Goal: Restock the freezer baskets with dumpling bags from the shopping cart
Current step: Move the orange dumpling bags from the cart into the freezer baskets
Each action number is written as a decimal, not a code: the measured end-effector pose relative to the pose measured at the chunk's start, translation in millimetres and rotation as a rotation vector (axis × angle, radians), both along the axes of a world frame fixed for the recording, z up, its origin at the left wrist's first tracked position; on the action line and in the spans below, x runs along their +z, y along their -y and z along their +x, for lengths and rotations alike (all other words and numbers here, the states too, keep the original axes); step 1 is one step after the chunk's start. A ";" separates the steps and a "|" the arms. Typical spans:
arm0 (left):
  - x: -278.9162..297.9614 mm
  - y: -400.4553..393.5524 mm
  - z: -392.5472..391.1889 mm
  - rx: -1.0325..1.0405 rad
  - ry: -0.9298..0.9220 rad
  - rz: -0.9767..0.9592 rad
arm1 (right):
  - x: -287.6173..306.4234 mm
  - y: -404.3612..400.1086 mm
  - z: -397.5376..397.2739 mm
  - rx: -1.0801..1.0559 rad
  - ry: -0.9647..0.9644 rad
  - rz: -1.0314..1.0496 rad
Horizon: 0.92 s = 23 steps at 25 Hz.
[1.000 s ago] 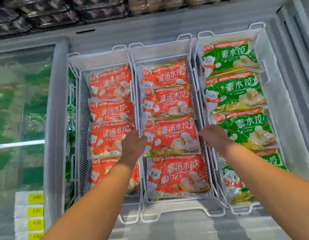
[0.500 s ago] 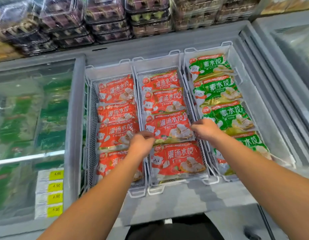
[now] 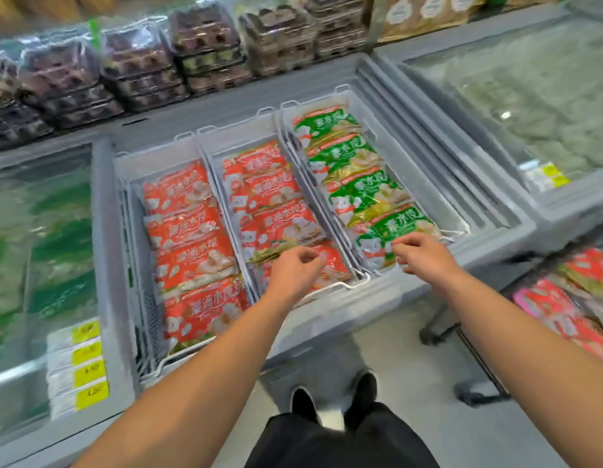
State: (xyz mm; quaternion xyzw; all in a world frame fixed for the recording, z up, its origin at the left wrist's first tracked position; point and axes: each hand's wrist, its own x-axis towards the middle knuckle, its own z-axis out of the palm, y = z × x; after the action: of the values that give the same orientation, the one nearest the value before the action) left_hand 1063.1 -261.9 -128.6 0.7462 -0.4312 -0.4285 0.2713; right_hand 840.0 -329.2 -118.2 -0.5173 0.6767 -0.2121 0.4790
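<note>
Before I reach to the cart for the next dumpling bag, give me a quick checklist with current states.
1. Left hand free: ok, loosely curled, holds nothing.
2. Right hand free: ok, holds nothing.
3. Middle basket settled: ok, red bags lie overlapped inside.
4. Right basket: ok, green bags in a row.
5. Cart stock: ok, bags visible at right.
6. Room for more in the baskets: cannot tell.
</note>
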 end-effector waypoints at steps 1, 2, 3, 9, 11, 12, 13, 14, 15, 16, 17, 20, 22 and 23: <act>0.9 1.0 -15.1 -0.031 -0.018 -0.008 | -0.4 -5.6 -19.8 -0.035 -0.002 0.004; 2.6 1.9 -32.4 -0.066 -0.033 0.000 | -1.4 -12.6 -41.5 -0.068 -0.009 0.002; 5.1 3.3 -55.7 -0.120 -0.039 0.006 | -4.2 -20.6 -69.7 -0.120 -0.021 -0.001; 11.3 6.9 -214.3 -0.359 0.030 -0.011 | -16.6 -80.5 -235.0 -0.363 -0.027 0.009; 10.3 5.5 -269.4 -0.402 0.058 -0.001 | -20.0 -101.0 -284.5 -0.380 0.002 0.036; 11.3 3.7 -297.8 -0.431 0.073 0.005 | -23.6 -107.8 -310.1 -0.390 0.007 0.047; 12.4 2.4 -327.8 -0.468 0.092 -0.003 | -26.0 -113.0 -336.8 -0.410 0.008 0.057; 12.5 1.4 -353.6 -0.495 0.107 -0.007 | -28.9 -117.4 -359.3 -0.432 0.012 0.069; 13.5 0.4 -377.1 -0.515 0.119 -0.007 | -32.3 -122.4 -380.8 -0.465 0.011 0.085; 11.6 -0.1 -400.7 -0.535 0.124 0.002 | -35.8 -128.2 -402.5 -0.503 0.010 0.100; 9.2 0.6 -416.9 -0.554 0.124 0.015 | -40.0 -132.9 -417.9 -0.525 0.013 0.116; -1.5 10.0 -460.5 -0.618 0.128 0.054 | -51.7 -145.7 -460.9 -0.605 0.034 0.131; -10.3 19.8 -490.3 -0.676 0.140 0.067 | -60.1 -152.6 -485.7 -0.678 0.046 0.158; -13.6 23.3 -500.2 -0.694 0.151 0.077 | -61.9 -155.1 -492.5 -0.692 0.053 0.171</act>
State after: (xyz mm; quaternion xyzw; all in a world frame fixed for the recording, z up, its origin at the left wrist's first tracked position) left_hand 562.9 -285.3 -142.2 0.5945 -0.6614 -0.4547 0.0485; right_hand 347.5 -174.1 -180.2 -0.2096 0.8145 -0.3179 0.4378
